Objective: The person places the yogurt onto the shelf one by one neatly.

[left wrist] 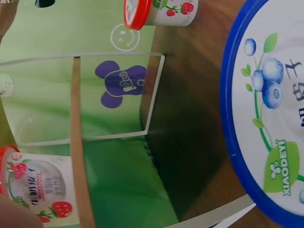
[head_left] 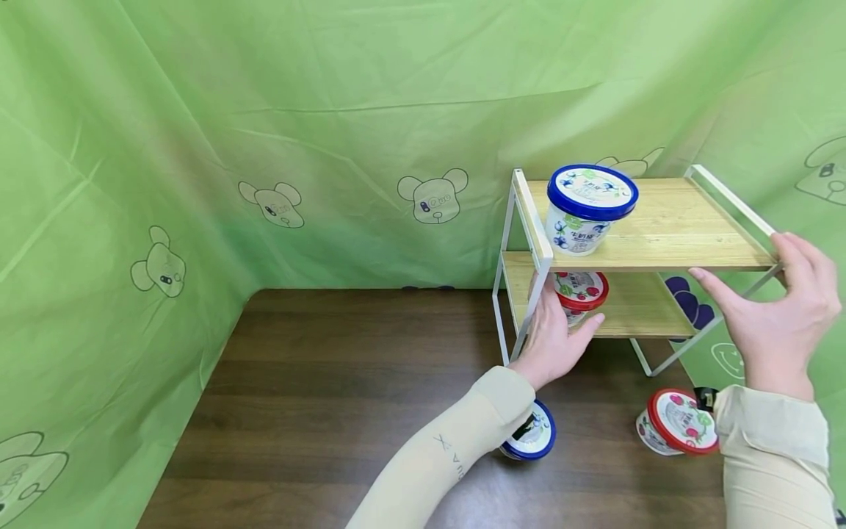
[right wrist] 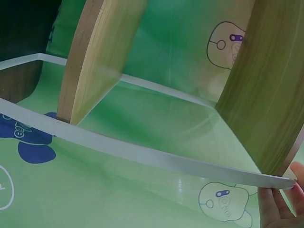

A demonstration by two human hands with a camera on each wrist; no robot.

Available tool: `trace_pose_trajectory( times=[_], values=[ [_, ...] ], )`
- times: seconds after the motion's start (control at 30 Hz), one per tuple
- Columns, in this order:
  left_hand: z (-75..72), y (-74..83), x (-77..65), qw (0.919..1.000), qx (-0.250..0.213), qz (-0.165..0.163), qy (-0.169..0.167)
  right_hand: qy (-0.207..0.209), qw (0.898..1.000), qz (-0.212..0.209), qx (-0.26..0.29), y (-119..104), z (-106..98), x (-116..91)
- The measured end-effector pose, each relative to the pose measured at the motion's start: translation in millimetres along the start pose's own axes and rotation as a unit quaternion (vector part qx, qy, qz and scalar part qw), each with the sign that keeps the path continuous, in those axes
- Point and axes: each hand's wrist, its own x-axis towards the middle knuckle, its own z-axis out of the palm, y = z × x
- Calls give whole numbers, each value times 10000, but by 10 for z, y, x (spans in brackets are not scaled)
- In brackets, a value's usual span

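Left hand [head_left: 552,338] — by red-lidded tub [head_left: 583,289] | rack post [head_left: 532,308] alongside | shelf [head_left: 667,235] overhead

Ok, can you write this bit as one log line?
left fingers: beside red-lidded tub, lower shelf | right fingers: gripping rack | upper shelf: blue-lidded tub | table: second blue-lidded tub, second red-lidded tub

shelf [head_left: 681,220], tubs [head_left: 684,420] on seemingly wooden table [head_left: 344,397]

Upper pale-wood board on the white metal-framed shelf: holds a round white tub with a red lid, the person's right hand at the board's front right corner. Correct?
Wrong lid colour: the head view shows a blue lid on that round white tub. It does stand on the upper board, right hand at the front right corner.
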Motion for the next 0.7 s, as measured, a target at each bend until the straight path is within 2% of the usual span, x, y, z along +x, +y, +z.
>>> trace_pose_trajectory(
  times=[0.3,0.5,0.6,0.7],
  values=[
    [-86,152,-47,9993,299,24,-222,19,10000,-12,23,-10,4,-1],
    [-137,200,-107,9975,409,268,-509,18,10000,-71,-2,27,6,2],
    [-168,213,-132,9964,371,433,-630,25,9998,-217,22,37,4,3],
    [-203,227,-170,9963,220,451,-691,0,9989,-476,36,46,-1,4]
  ],
)
